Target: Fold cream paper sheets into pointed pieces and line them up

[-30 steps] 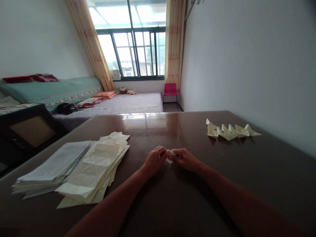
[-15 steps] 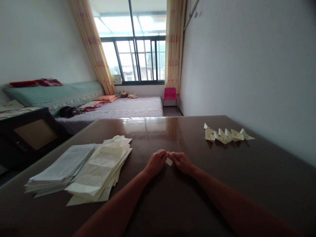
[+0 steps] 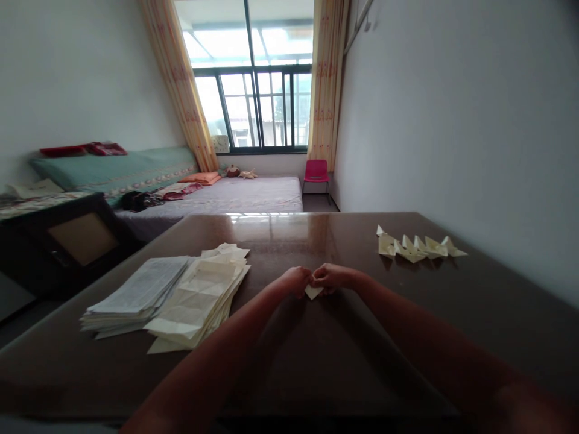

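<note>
Head view: we see the left hand [image 3: 297, 281] and right hand [image 3: 333, 277] meeting over the surface [image 3: 312, 374], both sets of fingers pinching a small folded cream paper [image 3: 313, 292] between them. Its pointed lower end shows; we cannot make out the upper folds, hidden by the fingers. Individual fingertips blur together. Both forearms run off the bottom edge, dark there. Left forearm covers a lower edge of the creased cream sheets [image 3: 194, 295]. Beside these, we note a stack of printed sheets [image 3: 138, 284], text illegible. Far right: folded paper pieces [image 3: 411, 248] in a row, overlapping, so we cannot count them reliably.
</note>
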Demonstrator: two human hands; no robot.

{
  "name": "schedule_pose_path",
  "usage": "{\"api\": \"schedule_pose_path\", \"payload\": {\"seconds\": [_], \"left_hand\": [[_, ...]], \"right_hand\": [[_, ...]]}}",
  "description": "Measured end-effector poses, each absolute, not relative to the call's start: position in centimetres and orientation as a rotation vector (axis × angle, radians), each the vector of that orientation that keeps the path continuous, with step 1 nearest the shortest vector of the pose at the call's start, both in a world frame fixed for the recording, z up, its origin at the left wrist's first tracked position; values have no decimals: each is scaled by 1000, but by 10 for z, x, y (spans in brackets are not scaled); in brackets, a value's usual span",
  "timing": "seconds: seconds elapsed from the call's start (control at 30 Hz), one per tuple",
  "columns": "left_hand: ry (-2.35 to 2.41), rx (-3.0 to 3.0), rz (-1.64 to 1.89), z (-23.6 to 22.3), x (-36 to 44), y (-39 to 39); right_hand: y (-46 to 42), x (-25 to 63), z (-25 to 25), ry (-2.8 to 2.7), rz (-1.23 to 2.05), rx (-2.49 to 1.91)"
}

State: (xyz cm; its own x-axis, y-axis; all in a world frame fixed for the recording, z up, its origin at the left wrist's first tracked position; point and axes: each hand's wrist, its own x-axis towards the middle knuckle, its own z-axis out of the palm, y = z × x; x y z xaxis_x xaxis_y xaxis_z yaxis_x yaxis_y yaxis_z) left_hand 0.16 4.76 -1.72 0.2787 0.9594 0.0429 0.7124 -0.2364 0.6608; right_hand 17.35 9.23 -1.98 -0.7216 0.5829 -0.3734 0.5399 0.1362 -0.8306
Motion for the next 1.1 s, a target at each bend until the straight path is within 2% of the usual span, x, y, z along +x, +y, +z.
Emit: {"api": "schedule_pose_path", "payload": {"seconds": [0.1, 0.27, 0.47, 0.7, 1.1], "left_hand": [[1524, 2015, 706, -18, -1, 55], [1528, 1966, 900, -33, -1, 52], [1516, 1996, 1023, -41, 1, 51], [1505, 2070, 1021, -40, -9, 56], [1416, 2022, 1068, -35, -9, 49]], "right_hand": [[95, 173, -26, -2218, 1602, -1108], [89, 172, -44, -2012, 1258, -1059], [87, 169, -44, -2075, 742, -987], [85, 165, -40, -2118, 729, -1024], [81, 170, -36, -1871, 905, -1010]]}}
